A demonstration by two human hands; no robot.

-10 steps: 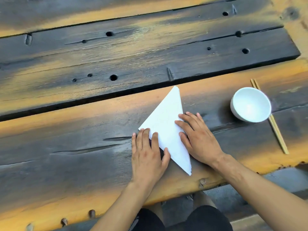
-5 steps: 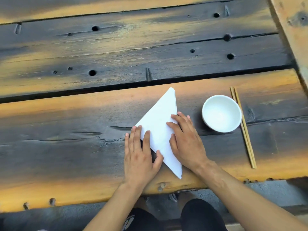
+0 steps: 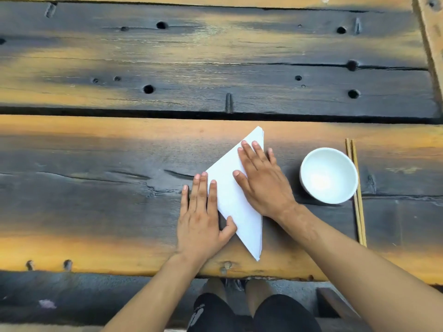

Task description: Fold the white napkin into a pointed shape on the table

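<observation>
Pressing the Triangle Flat Before the Next Fold

While the white paper napkin [image 3: 236,202] lies folded into a long triangle on the near plank of the dark, weathered wooden bench [image 3: 96,200], both of the person's hands rest spread flat on it, holding nothing. Its far tip points toward the gap between the planks and its near tip sits just short of the bench's front edge. The left hand [image 3: 200,219] lies palm down, with its index finger and thumb over the napkin's left corner and the other fingers on bare wood. The right hand [image 3: 262,180] lies open across the upper right part, fingertips close to the far tip.

The step in hand looks like smoothing and setting the crease. To do it well, the left hand should probably anchor the corner so the layers do not slide, while the right strokes along the long right edge from the middle out toward each tip. Firm, even pressure would help keep the stacked edges aligned; at the far tip they already show slightly apart, so squaring them first seems wise.

Counted: one napkin, one round white ceramic bowl [image 3: 329,175] to its right, and one pair of slim wooden chopsticks [image 3: 356,195], two sticks, just beyond the bowl
</observation>
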